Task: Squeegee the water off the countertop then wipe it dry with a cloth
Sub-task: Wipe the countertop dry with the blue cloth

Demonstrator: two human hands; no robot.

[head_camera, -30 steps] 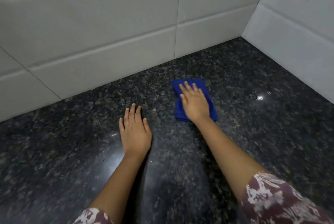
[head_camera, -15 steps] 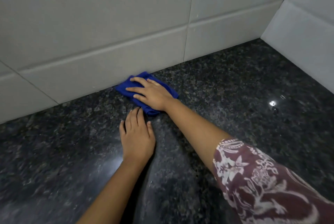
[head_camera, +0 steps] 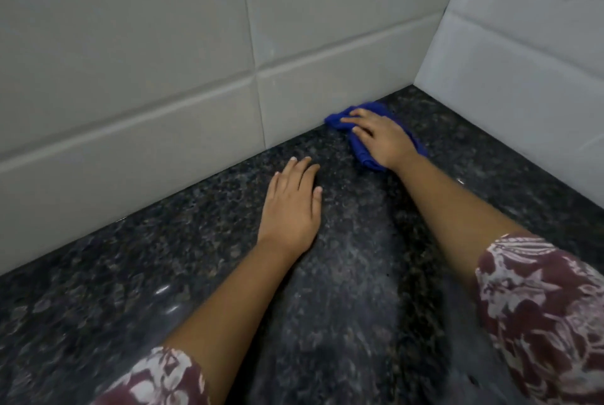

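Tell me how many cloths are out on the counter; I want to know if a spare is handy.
1. The blue cloth lies under the right hand near the back wall, close to the corner. No other shows, though this view covers only part of the counter.

The countertop [head_camera: 343, 323] fills the lower part of the view, running up to a tiled back wall [head_camera: 147, 61] at twelve o'clock and a side wall [head_camera: 523, 61] at two o'clock; the two walls meet in a corner at one o'clock. The cloth [head_camera: 361, 149] lies on the countertop just before that corner, its far end right at the foot of the back wall. The right hand [head_camera: 382, 138] lies flat on top of the cloth. The left hand [head_camera: 292, 208] rests palm down on the bare countertop, at seven o'clock from the cloth, near it but apart.
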